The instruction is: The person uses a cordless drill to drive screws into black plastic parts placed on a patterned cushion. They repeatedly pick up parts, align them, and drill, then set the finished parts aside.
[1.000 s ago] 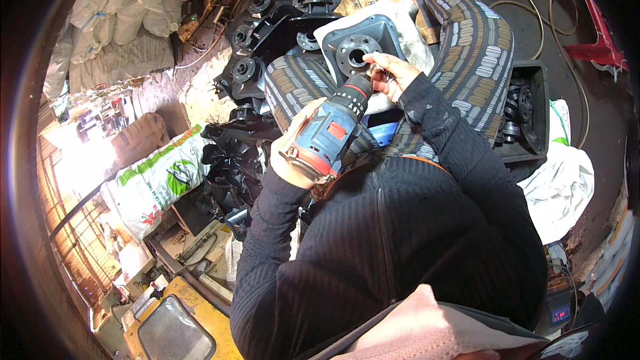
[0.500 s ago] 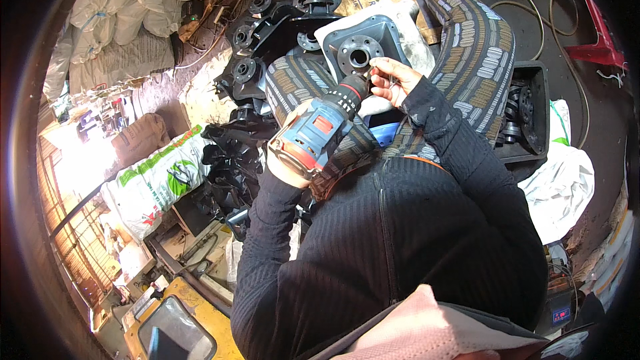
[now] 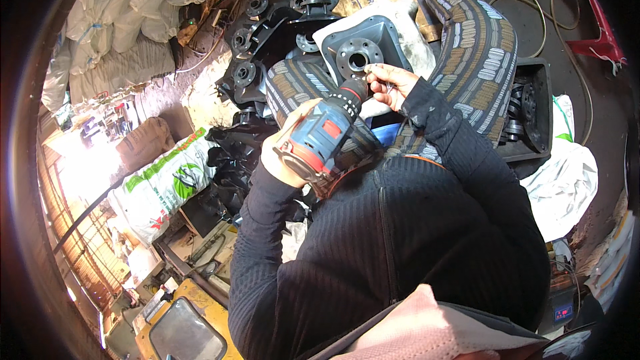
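Observation:
My left hand (image 3: 283,150) grips a blue and red cordless drill (image 3: 327,133), its black chuck pointing up toward a grey plastic housing with a round bolted flange (image 3: 360,50). Beside the chuck, at the near edge of that housing, my right hand (image 3: 393,83) pinches a small metal piece, too small to identify. The housing rests on a white cloth (image 3: 413,27) between my patterned trouser legs (image 3: 473,47).
A heap of black flanged castings (image 3: 267,27) lies to the left. A black crate (image 3: 527,107) of round parts stands at right. White sacks (image 3: 133,7) fill the upper left, a printed bag (image 3: 167,187) and yellow machine (image 3: 180,327) the lower left.
The drill has drawn slightly back from the flange's centre hole. My right hand has shifted down beside the chuck, now pinching a small piece.

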